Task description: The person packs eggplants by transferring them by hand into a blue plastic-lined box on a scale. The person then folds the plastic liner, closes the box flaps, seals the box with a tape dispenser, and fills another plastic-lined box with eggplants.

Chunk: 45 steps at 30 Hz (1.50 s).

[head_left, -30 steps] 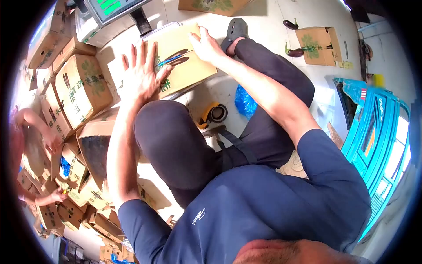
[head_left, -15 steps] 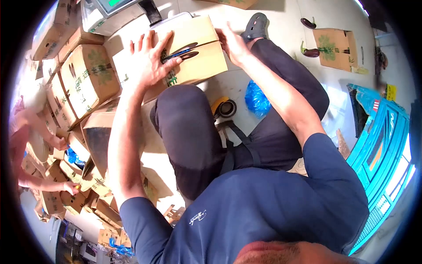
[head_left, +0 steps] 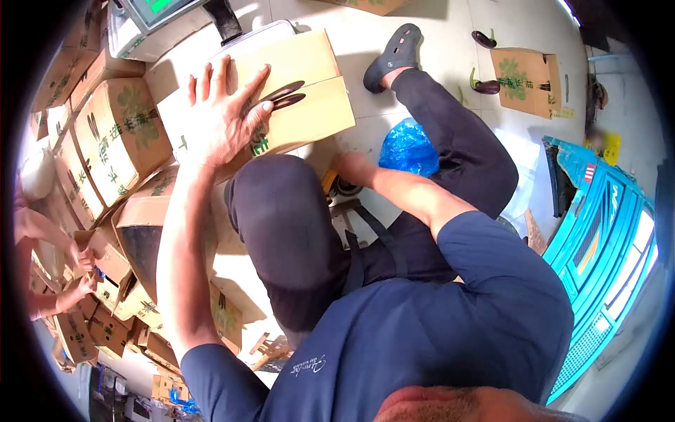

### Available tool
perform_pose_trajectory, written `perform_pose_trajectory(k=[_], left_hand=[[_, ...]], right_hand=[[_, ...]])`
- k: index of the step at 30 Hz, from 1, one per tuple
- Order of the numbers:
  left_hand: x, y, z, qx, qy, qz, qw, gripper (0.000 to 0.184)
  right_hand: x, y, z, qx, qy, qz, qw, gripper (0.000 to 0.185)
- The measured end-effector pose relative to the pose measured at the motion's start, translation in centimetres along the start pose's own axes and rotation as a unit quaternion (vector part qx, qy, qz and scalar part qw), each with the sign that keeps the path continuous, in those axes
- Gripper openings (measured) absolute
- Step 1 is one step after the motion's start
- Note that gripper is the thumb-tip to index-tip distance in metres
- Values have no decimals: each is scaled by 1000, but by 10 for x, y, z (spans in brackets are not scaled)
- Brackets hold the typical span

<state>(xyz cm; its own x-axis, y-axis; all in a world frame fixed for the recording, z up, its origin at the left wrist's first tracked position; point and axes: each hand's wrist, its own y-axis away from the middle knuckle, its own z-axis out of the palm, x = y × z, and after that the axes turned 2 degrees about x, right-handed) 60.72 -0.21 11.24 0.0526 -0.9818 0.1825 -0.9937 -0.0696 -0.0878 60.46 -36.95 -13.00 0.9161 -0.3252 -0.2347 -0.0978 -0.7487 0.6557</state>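
Note:
A cardboard carton point(head_left: 309, 112) with green print and dark elongated shapes on its top lies in front of my knees, its top flaps closed along a seam. My left hand point(head_left: 228, 123) rests flat on the carton's left side, fingers spread and thumb toward the seam. My right hand point(head_left: 354, 169) is down between my legs at a tape dispenser point(head_left: 342, 187), a yellow and black piece partly covered by the hand. Its fingers are hidden, so I cannot see whether they grip it. A crumpled blue plastic bag point(head_left: 409, 148) lies just right of my right hand.
A scale with a lit display point(head_left: 158, 8) stands beyond the carton. Stacked cartons point(head_left: 125, 133) line the left, where another person's hands point(head_left: 86, 271) are at work. Eggplants point(head_left: 485, 86) and a flat carton point(head_left: 526, 81) lie on the floor upper right, above a turquoise crate point(head_left: 598, 246).
My right hand has left the carton's right edge and moved down to the tape dispenser. My left hand stays on the carton. The other person's hands have come together.

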Motion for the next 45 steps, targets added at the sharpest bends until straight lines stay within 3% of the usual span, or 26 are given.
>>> perform_pose_trajectory(k=[5,8,9,10,11,12,14,15,17,19,20,22,23,25,26,30,34,36,37,38,39,41,42,45], left_hand=[[0,-2,-1,2,5,-16,1000,55],[3,1,-1,1,10,-23,1000,55],[2,0,-1,4,11,-28,1000,55],[1,1,0,4,8,-27,1000,59],[1,0,0,4,9,-32,999,60],[2,1,1,3,11,-39,999,61],[4,2,-1,0,4,-45,999,65],[4,2,-3,2,4,-45,999,66],[6,2,-5,6,2,-51,999,68],[6,3,-5,18,10,-45,999,71],[4,3,-1,29,18,-40,999,72],[-2,4,7,15,-19,-41,999,74],[2,7,5,29,32,-68,997,73],[0,8,6,35,6,-35,999,79],[2,9,0,29,5,-28,999,76],[-2,8,11,46,-18,-12,999,74],[-14,9,16,81,123,-25,989,62],[-22,14,28,141,437,-100,883,45],[-19,13,10,171,558,-139,800,38],[-16,21,-10,159,587,-272,746,30],[-22,26,-14,208,648,-288,673,29],[-15,36,-44,145,707,-416,553,30],[-6,42,-54,102,704,-420,564,35],[12,48,-45,5,778,-402,483,46]], right_hand=[[9,-2,-30,-31,35,-50,998,16],[46,22,-98,-31,63,-65,995,15],[82,28,-96,2,-44,-24,999,18],[86,57,-170,-48,-47,55,996,23],[106,76,-211,-16,-46,104,993,26],[117,101,-271,-35,6,65,997,29],[169,129,-283,176,-98,88,975,32],[140,159,-352,186,-105,166,963,35],[157,173,-354,417,-244,196,853,45],[127,159,-370,494,-250,78,829,55],[102,148,-371,452,-348,62,819,57],[65,107,-370,465,-330,-20,821,61],[52,82,-357,517,-213,-81,825,63],[42,41,-320,532,-255,-117,799,66],[43,40,-320,549,-197,-127,802,66],[52,47,-314,505,-227,-104,826,67],[50,47,-316,510,-196,-111,830,65],[52,50,-315,495,-208,-97,838,65],[54,49,-317,490,-205,-100,841,64],[55,50,-316,485,-204,-100,845,64],[55,52,-315,480,-204,-97,848,64],[56,53,-318,470,-194,-95,856,64],[56,54,-319,465,-190,-96,859,64],[57,56,-320,451,-186,-99,867,65]])
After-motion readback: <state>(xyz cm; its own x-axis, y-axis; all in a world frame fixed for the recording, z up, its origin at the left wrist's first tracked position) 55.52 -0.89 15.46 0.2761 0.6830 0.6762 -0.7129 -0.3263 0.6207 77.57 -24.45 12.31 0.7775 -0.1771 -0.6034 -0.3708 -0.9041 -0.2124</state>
